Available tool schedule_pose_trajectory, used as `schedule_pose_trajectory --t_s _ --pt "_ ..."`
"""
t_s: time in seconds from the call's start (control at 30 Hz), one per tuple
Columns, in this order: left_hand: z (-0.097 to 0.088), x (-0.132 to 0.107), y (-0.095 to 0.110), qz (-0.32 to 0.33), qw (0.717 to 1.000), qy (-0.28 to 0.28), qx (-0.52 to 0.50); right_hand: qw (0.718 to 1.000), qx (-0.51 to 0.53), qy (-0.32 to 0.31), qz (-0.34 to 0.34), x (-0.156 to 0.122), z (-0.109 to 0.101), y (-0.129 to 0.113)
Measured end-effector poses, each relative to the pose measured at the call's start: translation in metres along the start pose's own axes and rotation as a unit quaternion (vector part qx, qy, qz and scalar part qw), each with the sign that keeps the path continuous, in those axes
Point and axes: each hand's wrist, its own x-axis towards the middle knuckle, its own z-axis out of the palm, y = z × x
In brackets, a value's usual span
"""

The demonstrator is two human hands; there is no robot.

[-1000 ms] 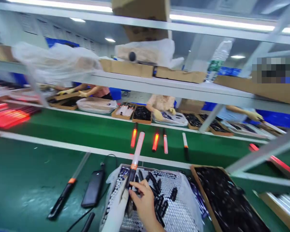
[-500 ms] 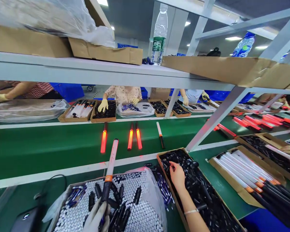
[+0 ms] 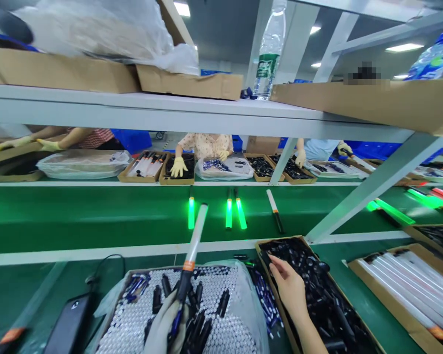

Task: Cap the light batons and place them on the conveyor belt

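My left hand [image 3: 166,324], in a pale glove, is closed around the black handle of a light baton [image 3: 194,241]. This baton has an unlit white tube and an orange band, and tilts up and away over the tray. Something dark blue shows between the gloved fingers beside the handle. My bare right hand [image 3: 288,282] reaches over a cardboard box of black plastic parts [image 3: 319,295]. Its thumb and fingers pinch a small black plastic part [image 3: 266,257] by the box's left edge. Below my left hand, a plastic-lined tray [image 3: 225,280] holds many silver-ended cells and several black cylinders.
Blue batteries [image 3: 264,300] lie between tray and box. Green-lit batons [image 3: 191,214] and an unlit baton [image 3: 275,210] rest on the green belt [image 3: 96,211]. A slanted post [image 3: 362,189] stands right. A black power bank [image 3: 68,322] lies left. Gloved co-workers sit opposite.
The belt batons switched from red to green. My view turned left, so things sit farther right. My right hand now shows a black part between its fingertips; my left still grips the baton.
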Motion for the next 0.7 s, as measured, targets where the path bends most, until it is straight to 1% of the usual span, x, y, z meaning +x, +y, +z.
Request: schedule_pose_trajectory --t_s 0.03,0.1,0.13,0.2,0.27,0.33,0.4,0.47,0.53,0.6,0.7 --pt "0.000 -0.004 0.002 -0.009 0.999 -0.034 0.005 0.998 0.039 -0.006 -0.054 -0.016 0.005 -0.026" --pt "0.000 -0.011 0.006 -0.034 0.993 -0.109 0.013 0.986 0.058 -0.010 -0.157 -0.049 0.018 -0.081" --pt "-0.001 -0.015 0.008 -0.042 0.989 -0.139 0.011 0.975 0.068 -0.011 -0.213 -0.065 0.027 -0.107" --pt "-0.006 -0.022 0.011 -0.040 0.985 -0.168 -0.010 0.938 0.099 -0.029 -0.330 -0.092 0.045 -0.147" --pt "-0.017 -0.029 0.013 -0.025 0.983 -0.177 -0.034 0.899 0.113 -0.049 -0.421 -0.111 0.063 -0.171" --pt "-0.033 -0.037 0.014 0.001 0.981 -0.192 -0.034 0.870 0.104 -0.068 -0.476 -0.124 0.078 -0.182" --pt "-0.052 -0.043 0.014 0.025 0.977 -0.212 -0.028 0.854 0.092 -0.093 -0.503 -0.133 0.091 -0.185" --pt "-0.072 -0.048 0.014 0.036 0.972 -0.229 -0.033 0.850 0.085 -0.128 -0.504 -0.143 0.100 -0.187" --pt "-0.089 -0.053 0.014 0.033 0.968 -0.246 -0.048 0.858 0.088 -0.163 -0.479 -0.153 0.108 -0.192" --pt "-0.101 -0.057 0.017 0.040 0.967 -0.248 -0.051 0.872 0.101 -0.182 -0.443 -0.164 0.114 -0.198" --pt "-0.111 -0.063 0.022 0.062 0.970 -0.232 -0.038 0.890 0.127 -0.174 -0.401 -0.177 0.122 -0.209"
